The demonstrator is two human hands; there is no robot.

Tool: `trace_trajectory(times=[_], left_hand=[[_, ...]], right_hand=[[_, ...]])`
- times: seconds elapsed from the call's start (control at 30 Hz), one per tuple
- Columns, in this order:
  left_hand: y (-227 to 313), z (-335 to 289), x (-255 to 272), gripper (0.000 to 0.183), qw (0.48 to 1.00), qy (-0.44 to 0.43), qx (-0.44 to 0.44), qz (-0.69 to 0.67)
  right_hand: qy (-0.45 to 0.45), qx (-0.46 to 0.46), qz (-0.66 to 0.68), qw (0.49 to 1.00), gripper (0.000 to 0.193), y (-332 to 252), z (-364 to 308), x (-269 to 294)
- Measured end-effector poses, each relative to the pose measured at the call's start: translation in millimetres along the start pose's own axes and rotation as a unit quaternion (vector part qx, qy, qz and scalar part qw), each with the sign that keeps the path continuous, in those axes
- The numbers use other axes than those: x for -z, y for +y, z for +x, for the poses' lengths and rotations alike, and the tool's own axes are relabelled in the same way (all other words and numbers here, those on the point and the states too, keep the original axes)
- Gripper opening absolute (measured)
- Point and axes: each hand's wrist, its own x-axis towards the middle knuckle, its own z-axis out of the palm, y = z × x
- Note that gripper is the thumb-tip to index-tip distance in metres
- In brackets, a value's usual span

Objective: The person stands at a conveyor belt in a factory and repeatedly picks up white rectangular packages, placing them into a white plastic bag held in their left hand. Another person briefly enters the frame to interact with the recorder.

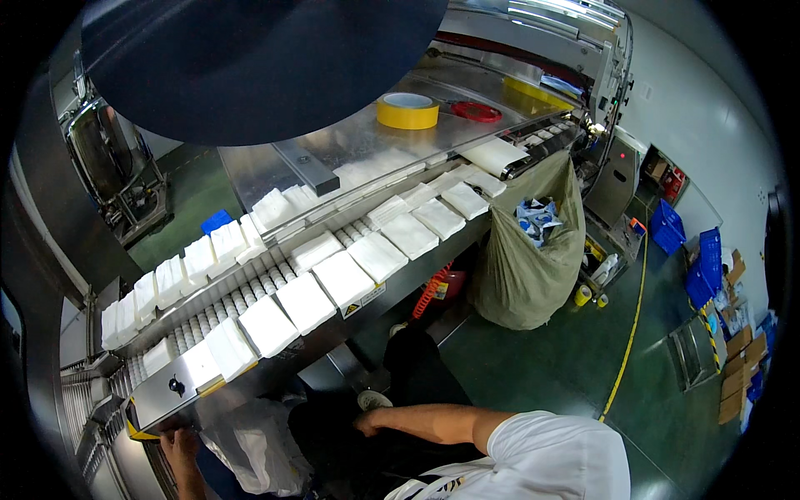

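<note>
As two rows of white stacks (342,278) line a roller conveyor (252,292) running from the lower left of the frame to just above its centre, my left hand (181,450) is at the lower left, fingers bent, close under the striped corner (140,429) of the line's near end. How far that grip is open, and whether it has hold of the edge, I cannot tell. My right hand (367,422) is low at centre, by my dark-clothed leg (421,367) and just beside a pale round object (374,400); its fingers do not show clearly, so I cannot tell whether it holds anything.

The near row lies flat along a metal ledge, well apart from my right hand; the far row leans along the opposite side, and a few stacks sit on the rollers between. Between my hands, at the lower edge, hangs a see-through bag (254,442).

At upper centre, a yellow tape roll (407,117) and a red item (477,112) rest on a clear cover. Right of centre, an olive sack (525,283) gapes around blue-and-white wrappers (537,218). Blue crates (705,267) and cartons (737,371) stand at the far right.
</note>
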Motion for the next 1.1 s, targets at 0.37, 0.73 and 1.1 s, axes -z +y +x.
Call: trace_trajectory(times=[0.37, 0.73, 1.1], left_hand=[[-15, 18, 19, 0.027, 0.999, -0.032, 0.0, -0.029], [9, -16, -8, 0.019, 0.999, 0.03, 0.032, -0.009], [-20, 17, 20, 0.016, 0.998, -0.051, -0.039, 0.019]], right_hand=[[0.008, -0.002, -0.012, 1.0, 0.032, -37, -53, 45], [-0.014, -0.022, -0.016, 1.0, 0.026, -52, -61, 62], [0.01, -0.022, 0.05, 0.998, 0.022, -32, -42, 39]])
